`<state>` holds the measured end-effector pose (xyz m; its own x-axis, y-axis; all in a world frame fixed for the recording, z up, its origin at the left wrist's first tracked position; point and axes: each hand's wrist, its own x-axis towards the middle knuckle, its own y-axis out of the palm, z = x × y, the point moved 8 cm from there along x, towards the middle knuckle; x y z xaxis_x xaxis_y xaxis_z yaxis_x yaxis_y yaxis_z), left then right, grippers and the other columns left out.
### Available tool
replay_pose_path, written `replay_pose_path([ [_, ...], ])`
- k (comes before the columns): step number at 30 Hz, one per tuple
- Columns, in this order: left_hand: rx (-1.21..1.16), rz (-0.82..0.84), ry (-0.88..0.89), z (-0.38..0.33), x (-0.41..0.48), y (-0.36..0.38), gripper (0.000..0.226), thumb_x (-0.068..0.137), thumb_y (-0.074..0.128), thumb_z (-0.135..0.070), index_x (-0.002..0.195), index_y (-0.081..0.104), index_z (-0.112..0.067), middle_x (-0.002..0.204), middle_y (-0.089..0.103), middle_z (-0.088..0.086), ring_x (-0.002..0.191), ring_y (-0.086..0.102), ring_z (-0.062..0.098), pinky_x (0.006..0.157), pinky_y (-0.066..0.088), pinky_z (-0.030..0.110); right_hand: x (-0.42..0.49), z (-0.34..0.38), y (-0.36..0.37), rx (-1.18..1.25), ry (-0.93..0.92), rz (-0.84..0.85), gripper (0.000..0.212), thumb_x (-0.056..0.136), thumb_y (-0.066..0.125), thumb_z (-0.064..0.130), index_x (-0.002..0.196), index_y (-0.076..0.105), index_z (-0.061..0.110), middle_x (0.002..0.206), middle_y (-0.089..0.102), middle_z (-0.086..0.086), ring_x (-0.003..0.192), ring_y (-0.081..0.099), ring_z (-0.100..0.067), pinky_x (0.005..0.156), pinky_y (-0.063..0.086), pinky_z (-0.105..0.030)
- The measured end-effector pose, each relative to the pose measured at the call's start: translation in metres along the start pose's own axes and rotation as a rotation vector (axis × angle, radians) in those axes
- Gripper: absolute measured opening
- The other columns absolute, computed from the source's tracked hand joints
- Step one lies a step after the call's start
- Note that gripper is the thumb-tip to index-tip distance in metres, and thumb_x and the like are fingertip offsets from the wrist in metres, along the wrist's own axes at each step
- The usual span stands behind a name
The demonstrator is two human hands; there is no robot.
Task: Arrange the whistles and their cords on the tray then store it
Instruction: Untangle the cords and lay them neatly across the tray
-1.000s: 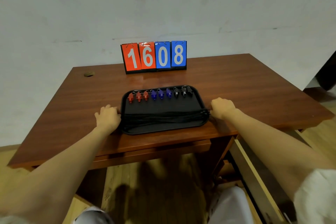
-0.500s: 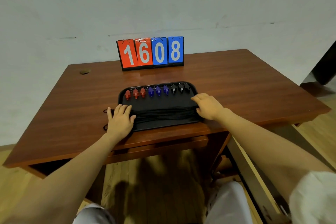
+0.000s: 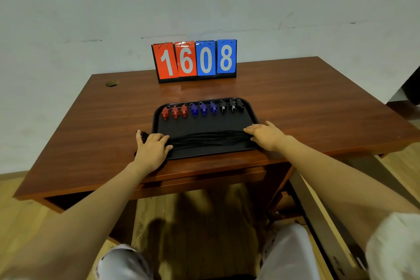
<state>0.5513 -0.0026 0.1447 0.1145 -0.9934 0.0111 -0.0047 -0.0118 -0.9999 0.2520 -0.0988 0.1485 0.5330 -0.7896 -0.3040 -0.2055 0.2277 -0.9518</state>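
Tray (image 3: 205, 125) lies near the tabletop (image 3: 295, 102) front edge. Nine whistles (image 3: 203, 108) line the tray's far rim; bundled cords (image 3: 206, 140) cross its near half. Left hand (image 3: 152, 150) and right hand (image 3: 267, 135) press flat on the cords' ends, fingers spread, grasping nothing.

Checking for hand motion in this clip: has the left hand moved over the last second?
Yes. The left hand has shifted rightward, from the desk beside the tray onto its left end, now pressing the cords.
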Motion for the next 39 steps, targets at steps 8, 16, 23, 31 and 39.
replay_pose_path([
  [8, 0.01, -0.027, -0.011, -0.002, -0.003, -0.003, 0.041, 0.098, 0.039, -0.04, 0.131, 0.052, -0.018, 0.132, 0.051, 0.002, 0.132, 0.039, 0.02, 0.112, -0.002, 0.06, -0.004, -0.003, -0.005, 0.037, 0.031, -0.093, 0.047, 0.099, 0.044, 0.021, 0.145, 0.036, 0.019, 0.151, 0.039, -0.004, 0.142, 0.03, -0.021, 0.117, 0.011, -0.053],
  [16, -0.136, -0.133, -0.075, -0.004, 0.031, -0.037, 0.046, 0.096, 0.043, -0.041, 0.134, 0.048, -0.015, 0.14, 0.043, 0.007, 0.134, 0.036, 0.027, 0.116, 0.005, 0.054, 0.015, -0.005, -0.045, 0.194, 0.074, -0.295, 0.048, 0.099, 0.043, 0.036, 0.142, 0.04, 0.014, 0.142, 0.045, -0.011, 0.13, 0.043, -0.031, 0.107, 0.036, -0.044],
  [23, -0.146, 0.082, -0.347, 0.029, 0.081, -0.037, 0.046, 0.092, 0.05, -0.026, 0.134, 0.039, -0.011, 0.138, 0.039, 0.018, 0.126, 0.04, 0.039, 0.104, 0.035, 0.049, 0.05, -0.036, -0.056, 0.28, 0.38, -0.225, 0.047, 0.098, 0.044, 0.027, 0.141, 0.03, 0.014, 0.138, 0.038, -0.019, 0.124, 0.039, -0.039, 0.094, 0.041, -0.047],
  [31, -0.383, 0.099, -0.525, 0.062, 0.093, -0.005, 0.026, 0.092, 0.049, -0.021, 0.111, 0.055, -0.004, 0.109, 0.062, 0.02, 0.095, 0.06, 0.04, 0.07, 0.048, 0.04, 0.082, -0.054, -0.03, 0.293, 0.437, -0.135, 0.043, 0.097, 0.041, 0.014, 0.139, 0.031, 0.011, 0.126, 0.048, -0.022, 0.106, 0.055, -0.042, 0.072, 0.04, -0.041],
  [39, -0.371, 0.11, -0.48, 0.059, 0.097, -0.007, 0.027, 0.089, 0.05, -0.014, 0.113, 0.061, -0.011, 0.099, 0.064, 0.016, 0.078, 0.059, 0.034, 0.062, 0.046, 0.035, 0.087, -0.062, -0.026, 0.351, 0.465, -0.232, 0.04, 0.095, 0.04, 0.009, 0.135, 0.038, 0.01, 0.111, 0.059, -0.022, 0.095, 0.059, -0.041, 0.064, 0.038, -0.037],
])
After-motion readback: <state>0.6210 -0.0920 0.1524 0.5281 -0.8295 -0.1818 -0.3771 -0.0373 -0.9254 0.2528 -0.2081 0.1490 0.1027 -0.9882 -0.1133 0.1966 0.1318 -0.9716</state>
